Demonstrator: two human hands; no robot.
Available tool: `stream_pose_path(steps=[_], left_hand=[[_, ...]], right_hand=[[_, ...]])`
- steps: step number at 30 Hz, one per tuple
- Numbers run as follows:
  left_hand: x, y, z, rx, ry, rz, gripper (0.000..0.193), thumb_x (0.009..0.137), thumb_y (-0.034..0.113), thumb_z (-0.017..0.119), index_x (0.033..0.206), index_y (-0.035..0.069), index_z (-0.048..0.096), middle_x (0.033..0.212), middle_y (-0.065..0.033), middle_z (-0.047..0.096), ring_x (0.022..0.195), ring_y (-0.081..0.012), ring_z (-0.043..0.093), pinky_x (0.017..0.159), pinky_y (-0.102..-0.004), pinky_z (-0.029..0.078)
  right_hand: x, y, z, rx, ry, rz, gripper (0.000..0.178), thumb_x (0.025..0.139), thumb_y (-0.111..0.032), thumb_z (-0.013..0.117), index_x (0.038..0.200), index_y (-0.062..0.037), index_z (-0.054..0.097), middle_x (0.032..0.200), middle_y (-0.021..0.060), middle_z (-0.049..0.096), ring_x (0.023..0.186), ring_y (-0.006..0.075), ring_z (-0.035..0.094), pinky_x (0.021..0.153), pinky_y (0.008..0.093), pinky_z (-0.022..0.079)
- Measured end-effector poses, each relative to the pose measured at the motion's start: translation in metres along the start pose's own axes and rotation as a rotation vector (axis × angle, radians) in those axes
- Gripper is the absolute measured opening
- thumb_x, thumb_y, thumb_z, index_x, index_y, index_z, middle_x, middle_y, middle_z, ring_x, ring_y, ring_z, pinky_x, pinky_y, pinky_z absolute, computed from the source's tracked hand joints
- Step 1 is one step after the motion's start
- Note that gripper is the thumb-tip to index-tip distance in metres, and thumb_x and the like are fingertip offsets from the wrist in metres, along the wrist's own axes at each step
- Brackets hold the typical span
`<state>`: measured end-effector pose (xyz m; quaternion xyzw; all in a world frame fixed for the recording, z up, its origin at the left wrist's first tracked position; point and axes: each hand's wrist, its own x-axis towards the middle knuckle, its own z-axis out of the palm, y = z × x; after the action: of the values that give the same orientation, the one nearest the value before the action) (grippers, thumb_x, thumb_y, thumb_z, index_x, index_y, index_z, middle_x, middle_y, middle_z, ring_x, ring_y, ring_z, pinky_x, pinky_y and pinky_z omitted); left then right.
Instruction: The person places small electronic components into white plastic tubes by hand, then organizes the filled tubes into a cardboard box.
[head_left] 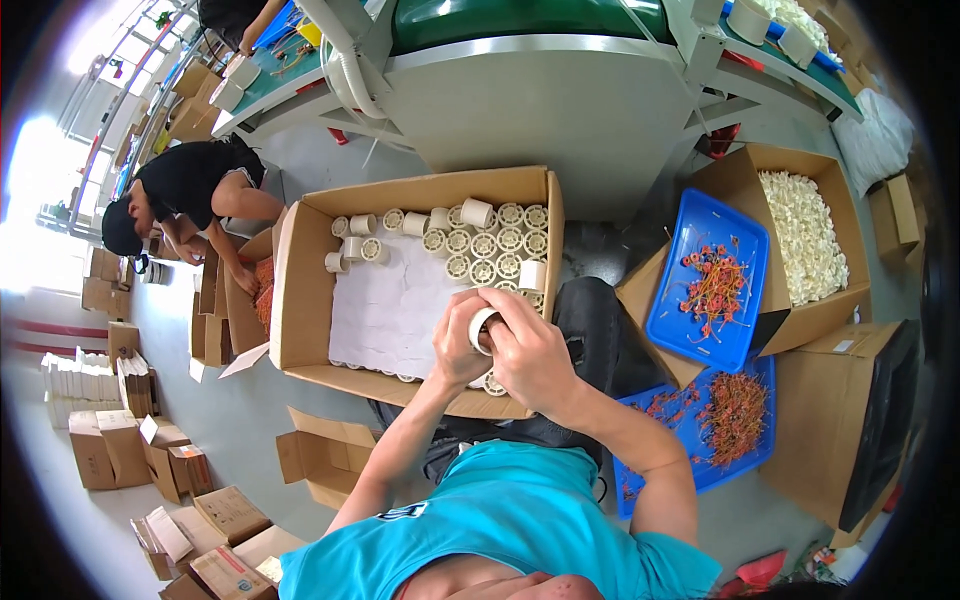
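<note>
Between my two hands is a white, hollow cylindrical plastic part [479,326], its round open end turned toward my right hand. My left hand [455,345] is closed around its outer side. The fingers of my right hand [532,358] are bent over its top and at the opening; whether they hold a smaller piece inside is hidden. Both hands are above the near right side of a large cardboard box [420,186]. In that box, similar white cylinders [483,245] stand in rows at the far right, and several lie loose at the far left on a white sheet [385,308].
To the right, a blue tray [678,325] holds red wired pieces, with another blue tray [640,478] below it. Small white parts [803,240] fill a carton beside them. A person [185,185] bends over boxes at left. A grey machine [530,110] stands ahead.
</note>
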<state>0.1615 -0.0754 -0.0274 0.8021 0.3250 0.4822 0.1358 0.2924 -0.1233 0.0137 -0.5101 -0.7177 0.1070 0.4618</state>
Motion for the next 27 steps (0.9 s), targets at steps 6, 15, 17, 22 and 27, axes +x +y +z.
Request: stream_pose_path(steps=[6,15,17,22,27], left_hand=[[0.004,-0.003,-0.005,-0.097,-0.135,-0.083,0.047,0.061,-0.001,0.078,0.103,0.001,0.057,0.093,-0.0154,0.064,0.079,-0.0318,0.065,0.067,-0.0355,0.053],[0.006,-0.011,-0.007,-0.180,-0.246,-0.122,0.051,0.057,-0.003,0.077,0.103,0.002,0.057,0.092,-0.0143,0.063,0.080,-0.0317,0.064,0.069,-0.0366,0.053],[0.007,-0.013,-0.007,-0.182,-0.249,-0.119,0.051,0.057,-0.003,0.077,0.103,0.002,0.057,0.093,-0.0143,0.064,0.081,-0.0317,0.064,0.070,-0.0366,0.053],[0.020,-0.017,-0.009,-0.148,-0.378,-0.110,0.058,0.059,0.001,0.081,0.110,0.002,0.054,0.100,-0.0159,0.063,0.088,-0.0336,0.064,0.075,-0.0388,0.053],[0.094,-0.053,-0.008,-0.118,-0.343,-0.141,0.077,0.069,0.016,0.087,0.124,0.004,0.035,0.112,-0.0182,0.058,0.100,-0.0307,0.063,0.085,-0.0399,0.051]], right_hand=[[-0.001,0.001,-0.002,-0.019,-0.050,0.000,0.017,0.068,0.001,0.062,0.083,0.0098,0.061,0.119,0.0190,0.056,0.108,0.0304,0.059,0.074,0.0344,0.058],[-0.001,0.005,-0.001,-0.042,-0.105,0.008,0.023,0.067,0.000,0.061,0.086,0.0122,0.061,0.118,0.0216,0.054,0.108,0.0326,0.057,0.071,0.0348,0.059],[0.001,0.006,-0.002,-0.044,-0.106,0.007,0.024,0.066,0.000,0.061,0.086,0.0125,0.061,0.118,0.0218,0.054,0.108,0.0327,0.057,0.070,0.0347,0.059],[0.003,0.009,-0.007,-0.063,-0.060,0.100,0.024,0.075,-0.006,0.070,0.096,0.0053,0.065,0.116,0.0173,0.058,0.104,0.0311,0.060,0.077,0.0370,0.056],[-0.009,0.028,-0.050,-0.036,0.226,0.296,0.035,0.077,-0.006,0.076,0.110,-0.0002,0.068,0.113,0.0165,0.063,0.099,0.0337,0.063,0.084,0.0388,0.053]])
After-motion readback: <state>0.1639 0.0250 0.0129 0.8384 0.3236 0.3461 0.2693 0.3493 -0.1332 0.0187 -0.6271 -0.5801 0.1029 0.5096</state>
